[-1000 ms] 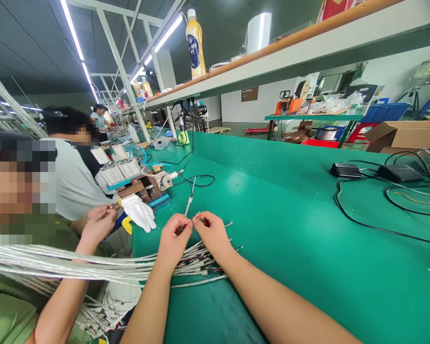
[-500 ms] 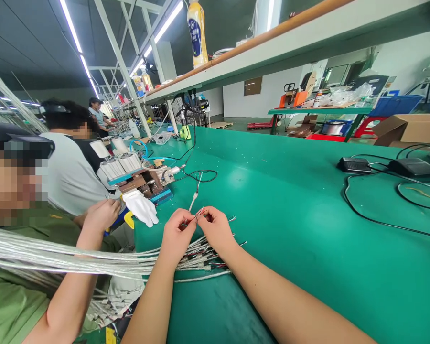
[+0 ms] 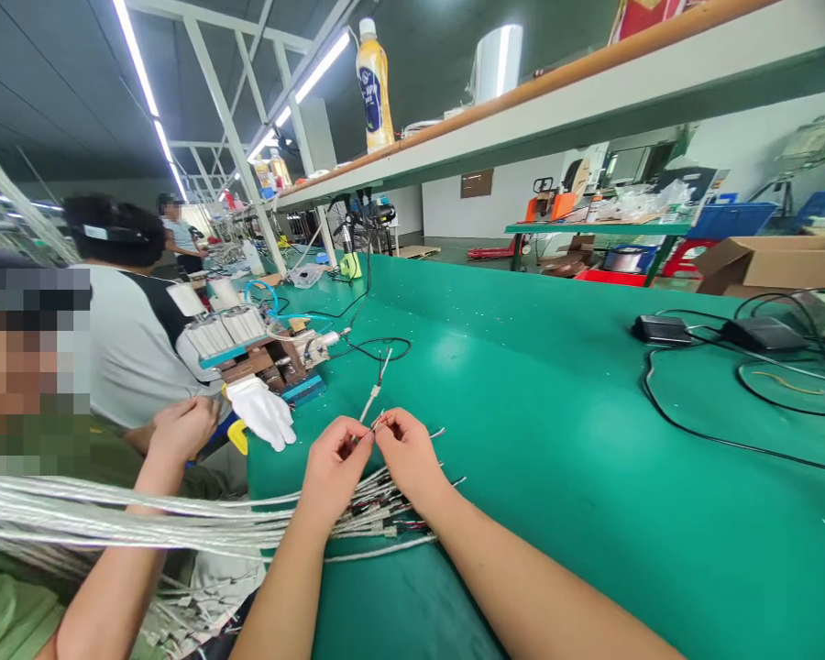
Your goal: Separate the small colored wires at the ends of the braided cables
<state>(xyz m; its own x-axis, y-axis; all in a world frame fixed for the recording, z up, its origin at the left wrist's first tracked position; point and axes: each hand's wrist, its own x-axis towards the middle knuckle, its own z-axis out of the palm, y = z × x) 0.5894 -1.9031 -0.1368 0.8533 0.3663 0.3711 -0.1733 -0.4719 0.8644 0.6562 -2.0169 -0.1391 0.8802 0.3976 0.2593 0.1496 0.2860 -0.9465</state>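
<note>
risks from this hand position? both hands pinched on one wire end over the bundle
1. The left hand and right hand pinch thin red and white wire ends at the fingertips; a slip might fray the strands.
2. The bundle of silver sleeved cables lies under both wrists, so lifting could snag neighbours.
3. A co-worker's hand works close beside the same bundle; it may tug it.

— What's up on the shelf (image 3: 591, 78)?
— A yellow drink bottle (image 3: 375, 82), upright, and a roll of clear film (image 3: 496, 60) near it.
— And on the green table (image 3: 556, 431)?
— Two black pedals (image 3: 711, 331) with their cables at the far right, and a white glove (image 3: 265, 410) lying at the left edge beside a small machine (image 3: 258, 348).
— Anyone else there?
— A person in a grey shirt (image 3: 127, 335) sits at the left.
</note>
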